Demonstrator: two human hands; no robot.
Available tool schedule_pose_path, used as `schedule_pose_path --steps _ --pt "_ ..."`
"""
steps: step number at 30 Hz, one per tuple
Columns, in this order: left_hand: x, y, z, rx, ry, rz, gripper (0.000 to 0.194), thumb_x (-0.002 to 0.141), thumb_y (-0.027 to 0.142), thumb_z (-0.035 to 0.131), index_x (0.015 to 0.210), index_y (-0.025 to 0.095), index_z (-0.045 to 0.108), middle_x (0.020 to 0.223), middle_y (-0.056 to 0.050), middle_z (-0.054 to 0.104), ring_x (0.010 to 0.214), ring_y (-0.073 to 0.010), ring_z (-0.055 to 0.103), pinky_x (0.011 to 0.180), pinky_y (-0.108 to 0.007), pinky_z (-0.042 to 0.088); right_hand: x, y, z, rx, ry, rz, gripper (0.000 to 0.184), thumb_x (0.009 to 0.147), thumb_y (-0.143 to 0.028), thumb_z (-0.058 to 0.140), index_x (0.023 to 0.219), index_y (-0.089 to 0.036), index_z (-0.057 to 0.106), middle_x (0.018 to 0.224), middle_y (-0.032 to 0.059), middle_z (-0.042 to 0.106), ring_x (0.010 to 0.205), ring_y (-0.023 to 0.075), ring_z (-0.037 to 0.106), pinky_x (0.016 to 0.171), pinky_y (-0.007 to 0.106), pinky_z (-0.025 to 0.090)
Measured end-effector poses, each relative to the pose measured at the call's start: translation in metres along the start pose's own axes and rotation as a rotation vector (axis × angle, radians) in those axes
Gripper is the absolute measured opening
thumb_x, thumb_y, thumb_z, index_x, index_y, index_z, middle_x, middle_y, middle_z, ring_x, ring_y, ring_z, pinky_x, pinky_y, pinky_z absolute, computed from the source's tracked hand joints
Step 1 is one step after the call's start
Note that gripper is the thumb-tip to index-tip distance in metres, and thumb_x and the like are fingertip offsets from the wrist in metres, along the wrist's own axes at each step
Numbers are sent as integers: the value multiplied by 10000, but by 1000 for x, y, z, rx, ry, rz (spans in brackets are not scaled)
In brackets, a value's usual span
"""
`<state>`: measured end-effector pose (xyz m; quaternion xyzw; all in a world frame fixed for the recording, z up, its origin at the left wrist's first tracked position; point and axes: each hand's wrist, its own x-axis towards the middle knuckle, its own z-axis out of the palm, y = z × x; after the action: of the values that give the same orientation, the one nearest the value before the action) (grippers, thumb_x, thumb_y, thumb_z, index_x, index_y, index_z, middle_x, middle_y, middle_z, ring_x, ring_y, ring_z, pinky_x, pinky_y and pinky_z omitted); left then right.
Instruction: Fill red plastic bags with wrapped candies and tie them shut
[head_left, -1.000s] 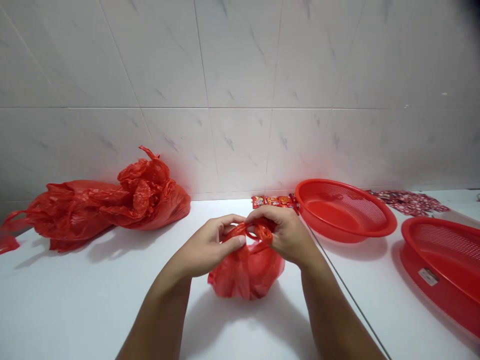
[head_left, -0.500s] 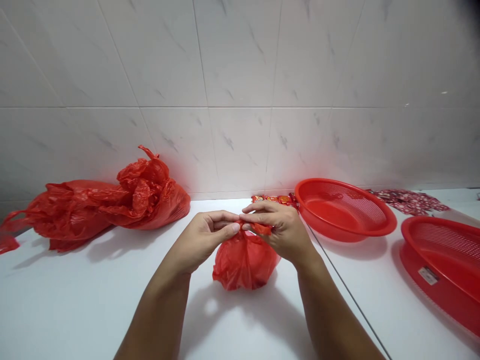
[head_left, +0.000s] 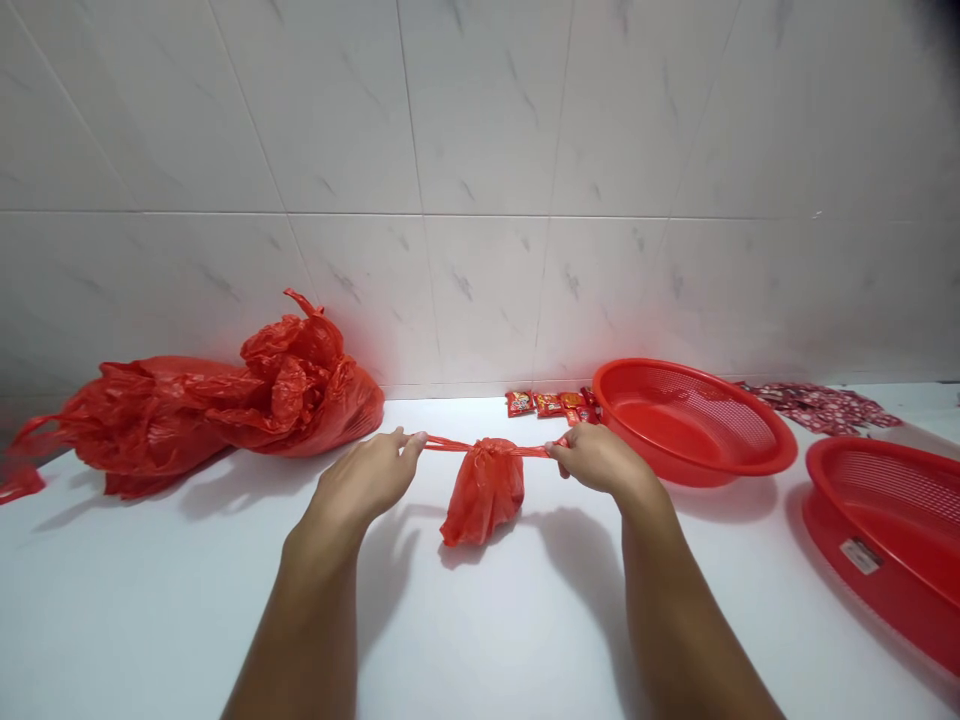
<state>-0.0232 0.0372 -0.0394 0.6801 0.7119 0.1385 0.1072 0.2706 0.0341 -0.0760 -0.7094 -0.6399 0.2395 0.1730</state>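
A small red plastic bag (head_left: 485, 495) hangs just over or rests on the white table, gathered tight at its neck. Its two handles are stretched out sideways in a nearly straight line. My left hand (head_left: 375, 470) pinches the handle on the left, fingers closed. On the opposite side my right hand (head_left: 592, 457) grips the other handle, also closed. What the bag contains is hidden by the red plastic.
Two large red plastic bags (head_left: 307, 390) lie at the back left against the tiled wall. Several small red snack packets (head_left: 550, 404) are by the wall. A red basket (head_left: 694, 467) and another red basket (head_left: 847, 510) stand right, near a patterned cloth-like pile (head_left: 821, 405).
My hands were together at the bag's neck; now they are apart, pulling the handles outward. The neck is drawn tight and the bag looks narrower.
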Motion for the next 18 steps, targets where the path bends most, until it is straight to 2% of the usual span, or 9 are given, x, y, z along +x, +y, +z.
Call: schedule_pose_path --steps 1,3,5,6,8,10,12,15,18 --pt "-1 -2 -1 -27 1 16 632 1009 628 414 1409 231 699 1473 -207 656 1348 -487 614 985 -579 516 -1 2 -2 12 -4 -5 413 957 -381 606 580 -220 650 615 55 643 536 191 562 515 326 346" --pt "-6 -4 -3 -93 32 81 662 1001 653 462 1528 273 593 1498 -192 641 1358 -479 610 1015 -593 514 -7 1 -6 67 60 -101 434 972 -421 611 591 -220 664 663 61 670 539 185 561 500 319 354" --pt "-15 -1 -5 -178 100 211 699 1004 637 515 1627 326 453 1547 -159 605 1389 -445 598 1056 -566 516 -18 -4 -9 206 131 -283 459 1001 -484 603 639 -220 702 892 84 749 605 173 617 516 309 421" --pt "-21 2 -6 -222 127 298 708 1011 612 536 1654 352 394 1592 -132 564 1427 -417 570 1098 -546 503 -23 -8 -10 303 125 -385 459 1015 -512 595 685 -224 731 1027 91 761 659 171 654 537 303 466" --pt "-32 9 -8 -303 131 479 703 1027 564 557 1673 409 327 1683 -57 454 1522 -356 474 1205 -512 436 -31 -16 -9 495 8 -566 466 1041 -557 567 767 -238 767 1105 92 764 766 182 707 559 286 522" --pt "-43 17 -9 -364 67 614 695 1034 553 560 1671 451 302 1733 8 361 1593 -318 360 1284 -511 346 -35 -25 -3 634 -163 -690 488 1059 -591 530 818 -244 773 926 81 769 799 199 722 529 264 524" --pt "-51 22 -10 -409 -29 685 683 1034 558 562 1662 473 308 1757 43 299 1624 -312 288 1303 -522 318 -36 -32 5 734 -276 -783 500 1067 -604 515 848 -229 764 788 52 733 754 186 711 528 252 526" --pt "-56 24 -11 -478 -164 721 599 1045 573 536 1621 484 400 1787 65 194 1630 -329 265 1282 -524 363 -34 -39 15 844 -328 -835 494 1082 -581 514 902 -191 760 804 39 731 705 146 688 621 265 567" --pt "-54 23 -13 -588 -180 728 476 1054 588 504 1498 443 596 1776 47 251 1625 -335 279 1292 -531 344 -36 -42 15 900 -322 -796 507 1096 -568 494 943 -174 774 820 55 750 756 158 716 661 270 570"
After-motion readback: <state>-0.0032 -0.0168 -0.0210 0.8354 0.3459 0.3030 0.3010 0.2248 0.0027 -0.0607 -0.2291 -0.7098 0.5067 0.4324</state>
